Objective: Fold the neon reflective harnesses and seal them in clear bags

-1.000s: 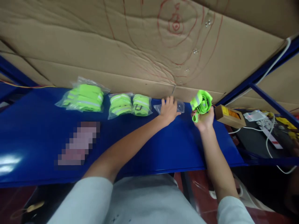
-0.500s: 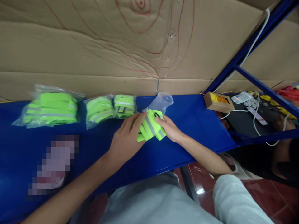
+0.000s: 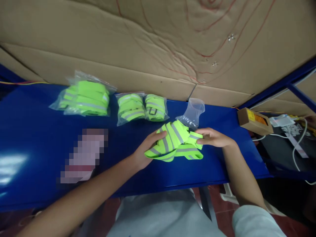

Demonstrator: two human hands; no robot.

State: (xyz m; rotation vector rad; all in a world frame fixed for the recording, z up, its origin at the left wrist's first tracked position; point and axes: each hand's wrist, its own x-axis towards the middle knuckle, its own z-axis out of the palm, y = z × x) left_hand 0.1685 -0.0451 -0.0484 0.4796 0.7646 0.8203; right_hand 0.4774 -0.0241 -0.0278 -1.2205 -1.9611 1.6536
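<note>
Between my two hands, above the blue table (image 3: pixel 128 138), is a bundle of neon-yellow reflective strap (image 3: pixel 172 140) with grey stripes, partly loose with loops spreading below. My left hand (image 3: pixel 149 148) grips its left side, thumb on top of the folds. A folded end on the right is pinched between the thumb and fingers of my right hand (image 3: pixel 212 137). Just behind the bundle lies a clear plastic bag (image 3: pixel 194 110), with no strap seen inside it. The fingers of my left hand are partly hidden under the strap.
Along the cardboard wall (image 3: pixel 148 42) stand clear bags of neon straps: a large one (image 3: pixel 92 98), a medium one (image 3: pixel 130 107) and a small one (image 3: pixel 155 108). A blurred-out pinkish item (image 3: pixel 85 154) lies at left. A small cardboard box (image 3: pixel 254 121) sits at right beside a blue frame.
The strap bundle has opened out, with loops now hanging lower. My right hand has drawn one end to the right. The view has shifted, so the table's things appear elsewhere.
</note>
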